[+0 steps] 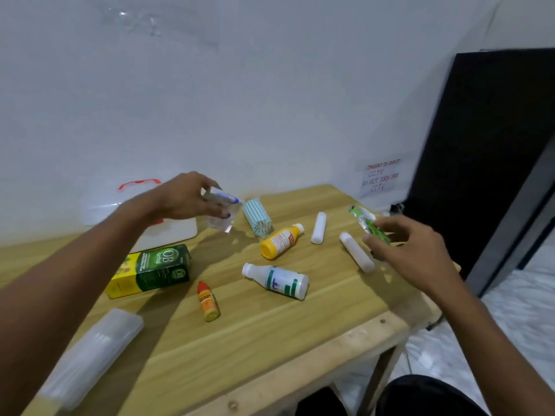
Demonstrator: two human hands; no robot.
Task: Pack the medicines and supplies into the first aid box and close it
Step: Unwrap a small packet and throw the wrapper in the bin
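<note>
My left hand (192, 196) pinches a clear plastic packet with blue print (220, 216) above the table, just right of the white first aid box (168, 232) with its red handle (138, 184). My right hand (402, 247) grips a green foil sachet strip (368, 223) near the table's right edge. Loose on the wooden table (270, 331) lie a striped teal roll (256, 217), a yellow bottle (280, 241), a white bottle (277, 280), two white gauze rolls (319, 228) (357, 256), a small orange dropper bottle (207, 301) and a green-yellow carton (151, 270).
A translucent long case (90, 355) lies at the table's front left. A white wall with a handwritten note (381, 177) stands behind. A black panel (486, 151) rises to the right, past the table's edge, with tiled floor below.
</note>
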